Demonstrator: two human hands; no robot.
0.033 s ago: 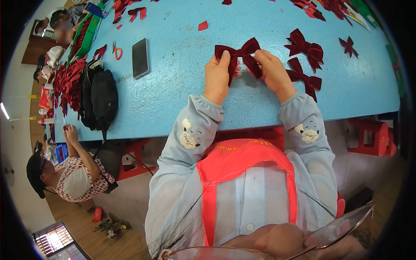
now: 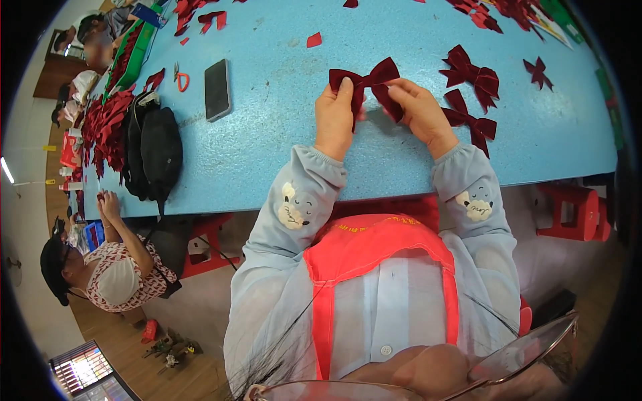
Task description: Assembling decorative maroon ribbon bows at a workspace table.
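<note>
The left hand [image 2: 334, 117] and the right hand [image 2: 420, 110] both pinch a dark red velvet bow [image 2: 364, 81] over the blue table [image 2: 267, 154], a little in from its near edge and about midway along it. The left hand's fingers close on the bow's left loop and knot; the right hand's fingers grip the right loop and its tail from the side. The bow is lifted slightly off the table, its loops spread flat.

Just right of the right hand lie two finished red bows [image 2: 476, 77], one behind the other, and a smaller bow [image 2: 538, 72] lies nearer the right edge. To the left, well apart from the hands, a dark phone [image 2: 217, 89] lies flat, with red-handled scissors [image 2: 180, 79] beyond it. A black bag [image 2: 157, 150] sits at the table's left near corner, beside a heap of red fabric pieces [image 2: 100, 123]. Another person [image 2: 107, 267] sits at that left end.
</note>
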